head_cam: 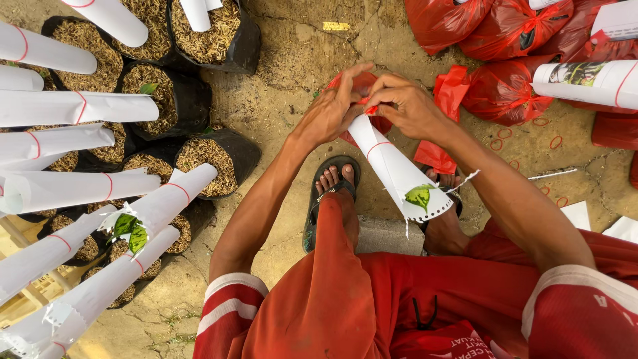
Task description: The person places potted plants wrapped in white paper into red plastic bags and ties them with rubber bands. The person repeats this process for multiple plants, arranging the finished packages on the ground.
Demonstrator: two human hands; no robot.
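head view | frame centre — left hand (pixel 330 110) and right hand (pixel 410 105) both pinch red plastic bag (pixel 362 85) over base of white paper cone (pixel 397 171) | judgement — gather plastic evenly, keep seedling leaf (pixel 419 196) uncrushed

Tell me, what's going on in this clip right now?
A seated person works both hands at the base of a paper-wrapped seedling: the left hand and right hand gather a red plastic bag around its lower end. A green leaf shows at the wrap's open top. Unbagged wrapped seedlings in black grow bags stand at left; finished red bags lie at upper right, with rubber bands scattered on the ground.
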